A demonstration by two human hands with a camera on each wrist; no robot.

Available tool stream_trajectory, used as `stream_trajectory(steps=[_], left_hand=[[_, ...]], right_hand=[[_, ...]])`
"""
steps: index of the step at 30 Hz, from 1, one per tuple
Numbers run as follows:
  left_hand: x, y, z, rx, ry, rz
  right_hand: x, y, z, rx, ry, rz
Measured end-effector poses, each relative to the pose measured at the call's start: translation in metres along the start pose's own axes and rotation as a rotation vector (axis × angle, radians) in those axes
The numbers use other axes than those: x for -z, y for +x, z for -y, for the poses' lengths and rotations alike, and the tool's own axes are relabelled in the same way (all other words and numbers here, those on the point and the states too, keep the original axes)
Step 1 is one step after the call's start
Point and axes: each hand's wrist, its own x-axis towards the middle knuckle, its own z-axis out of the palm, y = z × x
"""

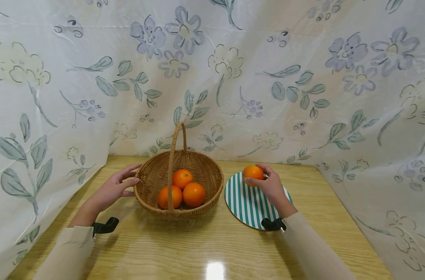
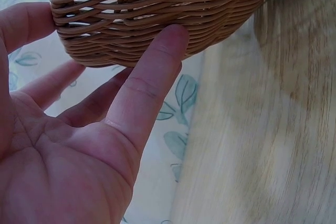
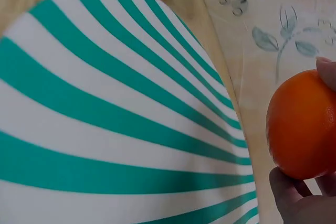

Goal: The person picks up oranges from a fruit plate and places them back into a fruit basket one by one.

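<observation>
A brown wicker basket [image 1: 152, 209] with a tall arched handle stands left of centre, and three oranges [image 1: 194, 194] lie inside it. My left hand [image 1: 112, 190] rests at the basket's left side with fingers spread and mostly straight. The left wrist view shows its fingertips against the woven wall [image 2: 157, 3]. With fingers and thumb, my right hand [image 1: 272, 189] holds another orange [image 1: 253, 174] over the back part of a round mat [image 1: 249, 208] with green and white stripes. In the right wrist view this orange [image 3: 302, 124] appears raised above the striped surface.
The wooden table [image 1: 184, 249] extends toward me in front of the basket and mat. A floral cloth [image 1: 233, 128] hangs behind the table and along both sides. Each wrist carries a small black camera mount [image 1: 105, 225].
</observation>
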Motion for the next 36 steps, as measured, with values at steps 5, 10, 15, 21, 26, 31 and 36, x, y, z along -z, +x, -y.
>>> stream_trajectory(steps=[5,10,15,21,26,31,36], left_hand=[[0.000,-0.001,0.000,-0.002,0.005,-0.002],[-0.001,-0.001,0.000,-0.009,-0.001,0.001],[-0.001,-0.002,0.000,-0.010,-0.004,0.004],[-0.001,-0.002,0.000,-0.007,-0.007,0.003],[0.000,-0.002,0.001,-0.004,-0.006,0.002],[0.000,-0.001,0.000,-0.005,-0.003,0.004],[0.000,-0.001,-0.001,-0.007,-0.007,0.005]], right_hand=[[-0.002,-0.008,0.006,0.013,-0.006,0.026],[-0.001,-0.017,0.014,0.041,-0.001,0.056],[0.002,-0.027,0.027,0.054,0.024,0.089],[0.002,-0.037,0.043,0.081,0.067,0.111],[-0.003,-0.045,0.057,0.099,0.080,0.130],[-0.011,-0.051,0.073,0.117,0.109,0.166],[-0.021,-0.057,0.092,0.127,0.128,0.192]])
